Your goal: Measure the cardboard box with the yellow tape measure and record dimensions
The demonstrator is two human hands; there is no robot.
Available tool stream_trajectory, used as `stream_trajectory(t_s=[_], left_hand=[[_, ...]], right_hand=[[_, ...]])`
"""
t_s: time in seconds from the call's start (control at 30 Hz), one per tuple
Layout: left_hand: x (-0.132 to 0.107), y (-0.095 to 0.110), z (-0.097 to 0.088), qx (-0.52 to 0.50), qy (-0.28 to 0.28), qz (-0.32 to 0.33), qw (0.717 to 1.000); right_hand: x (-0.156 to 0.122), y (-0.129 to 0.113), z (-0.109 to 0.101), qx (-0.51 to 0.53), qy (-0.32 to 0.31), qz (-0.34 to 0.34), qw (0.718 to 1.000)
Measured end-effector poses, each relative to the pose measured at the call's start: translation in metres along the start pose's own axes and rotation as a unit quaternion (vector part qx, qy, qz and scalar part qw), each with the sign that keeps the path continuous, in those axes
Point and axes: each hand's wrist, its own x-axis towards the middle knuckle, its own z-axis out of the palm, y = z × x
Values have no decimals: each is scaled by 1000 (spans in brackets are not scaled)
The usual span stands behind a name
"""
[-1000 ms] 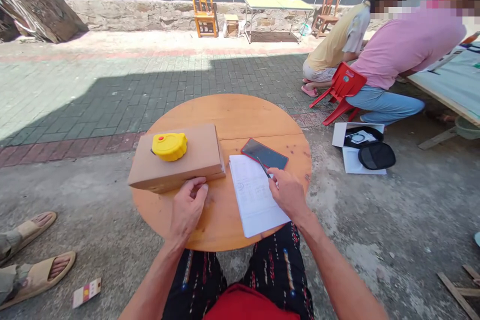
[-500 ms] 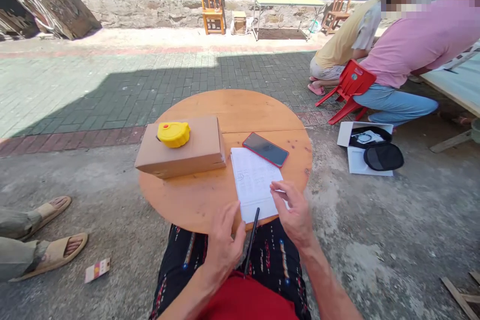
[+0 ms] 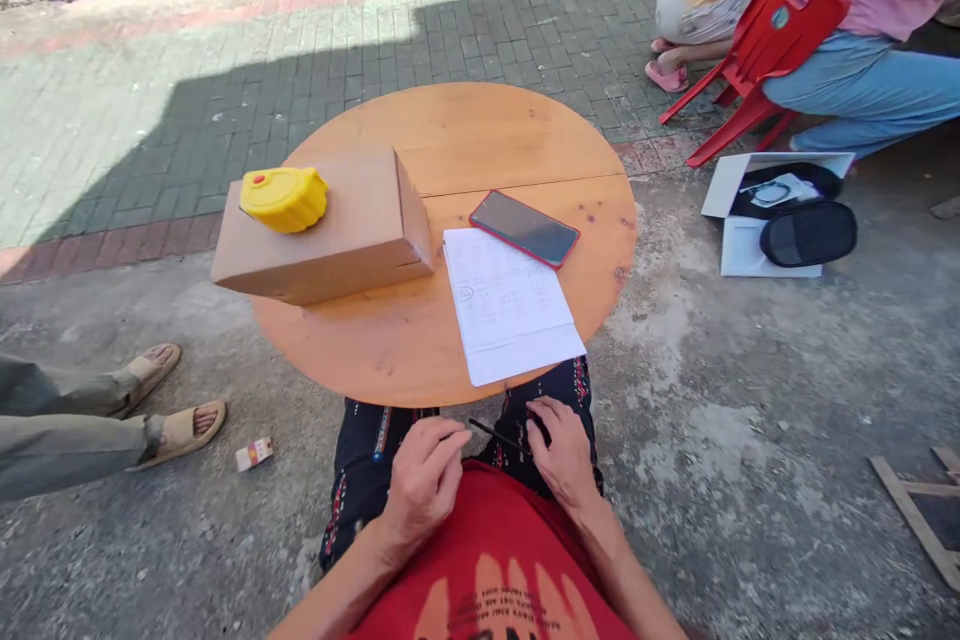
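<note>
Both my hands are down in my lap, below the round wooden table (image 3: 420, 360). A thin black pen (image 3: 495, 434) spans between them: my left hand (image 3: 424, 480) pinches one end, my right hand (image 3: 559, 450) closes on the other. On the table lie a white sheet of paper (image 3: 506, 305) with writing, a red-cased phone (image 3: 525, 227) face up beside it, and a brown cardboard box (image 3: 330, 230) with a yellow tape measure (image 3: 283, 198) on top.
Another person's sandalled feet (image 3: 169, 400) rest on the ground at left, a small card (image 3: 253, 453) near them. At right, two people crouch by a red plastic chair (image 3: 757, 40). A white box with black pouches (image 3: 787, 215) lies on the concrete.
My hands left the box and paper, pulled back off the table into my lap, carrying the pen. The camera tilted downward.
</note>
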Motion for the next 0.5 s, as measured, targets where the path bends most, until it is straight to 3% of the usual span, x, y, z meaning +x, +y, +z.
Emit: stream_trajectory(t_s=[0.03, 0.07, 0.17, 0.23, 0.33, 0.5], left_hand=[[-5, -8, 9, -9, -77, -72, 994], [-7, -16, 21, -18, -136, -104, 985], [-4, -33, 55, -59, -272, -103, 955], [-1, -37, 69, -78, -326, -97, 937], [-3, -37, 72, -85, -349, -111, 927], [-15, -44, 57, -80, -330, -174, 924]], right_hand=[[-8, 0, 8, -8, -45, -12, 999], [-14, -1, 15, -16, -87, -27, 996], [-25, -2, 25, -40, -173, -63, 982], [-29, -1, 21, -60, -200, -71, 975], [-33, 2, 12, -83, -209, -66, 972], [-34, -3, 11, -98, -199, -54, 974]])
